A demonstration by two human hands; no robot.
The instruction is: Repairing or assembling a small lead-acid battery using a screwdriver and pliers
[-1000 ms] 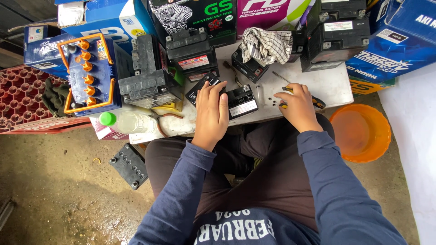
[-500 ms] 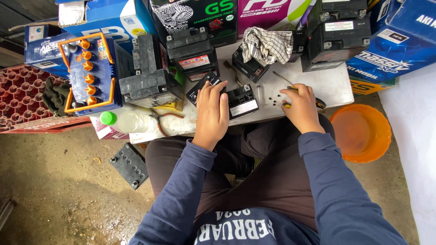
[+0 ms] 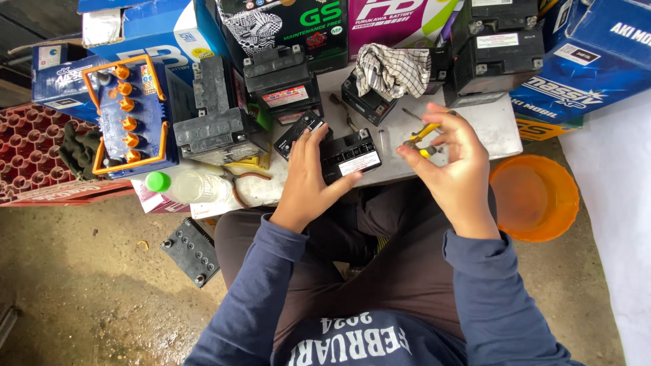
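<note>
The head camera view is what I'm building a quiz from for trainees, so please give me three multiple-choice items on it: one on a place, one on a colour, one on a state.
1. Where does the left hand rest?
A. on the small black battery at the table edge
B. on the orange basin
C. on the checked cloth

2. What colour is the cap of the clear bottle?
A. red
B. green
C. white

3. How does the right hand stand?
A. flat on the table
B. raised, pinching a yellow-handled tool in its fingertips
C. inside the basin

Answers:
1 A, the palm and fingers lie against the battery's left side.
2 B, the cap at the bottle's left end is bright green.
3 B, the fingers close round the tool above the white tabletop.
</note>
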